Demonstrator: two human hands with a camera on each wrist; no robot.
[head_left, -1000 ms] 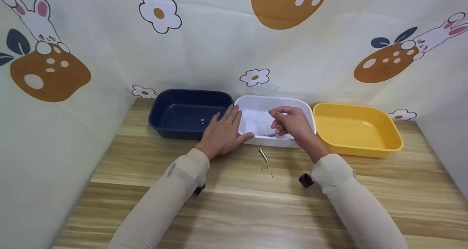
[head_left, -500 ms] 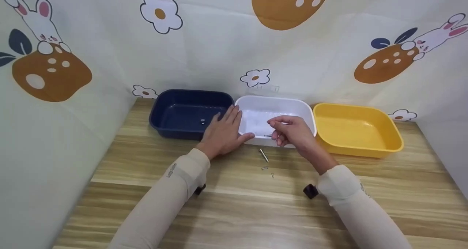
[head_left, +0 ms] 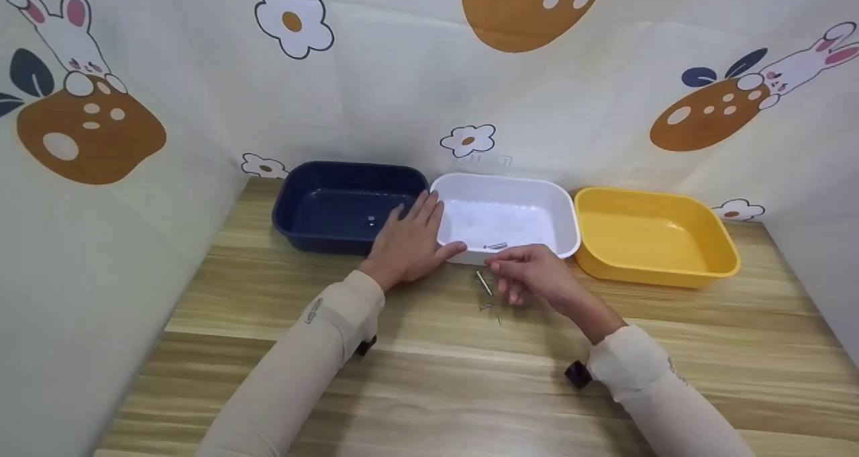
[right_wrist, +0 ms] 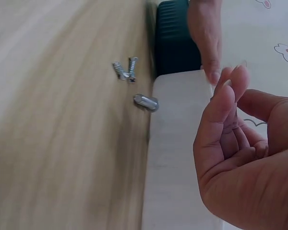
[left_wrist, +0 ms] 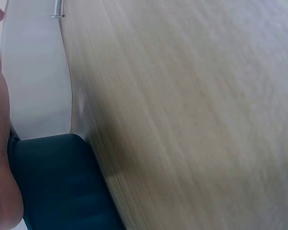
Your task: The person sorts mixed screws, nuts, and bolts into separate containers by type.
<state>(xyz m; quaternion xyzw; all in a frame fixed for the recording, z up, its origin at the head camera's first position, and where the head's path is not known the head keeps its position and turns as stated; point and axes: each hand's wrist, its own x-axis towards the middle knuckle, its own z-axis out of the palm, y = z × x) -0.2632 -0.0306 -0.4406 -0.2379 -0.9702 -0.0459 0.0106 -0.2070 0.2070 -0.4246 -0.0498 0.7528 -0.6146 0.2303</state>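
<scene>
My left hand (head_left: 408,245) lies flat with straight fingers across the adjoining rims of the navy tray (head_left: 302,239) and the white tray (head_left: 567,251). In the left wrist view that hand (left_wrist: 2,158) shows only along the left edge. My right hand (head_left: 533,276) hovers at the white tray's front edge, fingers loosely curled, thumb and index tips close together. Nothing shows between the fingers in the right wrist view. Just below the fingertips a long bolt (head_left: 484,283) lies on the table. Small screws (head_left: 486,307) and a tiny screw (head_left: 499,321) lie nearer me.
Inside the white tray, small screws (head_left: 495,246) lie near its front wall. Small metal pieces (head_left: 371,221) sit in the navy tray. A yellow tray (head_left: 725,269) stands to the right. A patterned cloth (head_left: 376,94) hangs behind the trays on the wooden table (head_left: 429,390).
My right hand has come out from over the white tray, moving toward me to a spot beside the long bolt. The left hand keeps its place on the rims.
</scene>
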